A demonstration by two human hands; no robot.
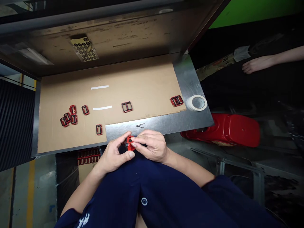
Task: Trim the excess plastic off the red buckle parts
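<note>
Close to my body, just off the bench's front edge, my left hand (pixel 116 153) grips a small red and black frame-shaped part (pixel 130 146) between thumb and fingers. My right hand (pixel 152 145) pinches the same part from the other side, its thumb and forefinger on the red face; whether those fingertips also hold something small is hidden. Tweezers (pixel 140 125) lie on the bare metal strip just beyond my hands. A single similar frame (pixel 99 129) lies left of them, and a pair of frames (pixel 127 107) sits side by side farther back.
Cardboard (pixel 142 82) covers most of the metal bench. Several frames (pixel 73 119) cluster at left, more (pixel 176 100) at right beside a tape roll (pixel 198 103). A sticker sheet (pixel 85 49) hangs on the back panel. A red stool (pixel 242 129) and another person's hand (pixel 257 64) are at right.
</note>
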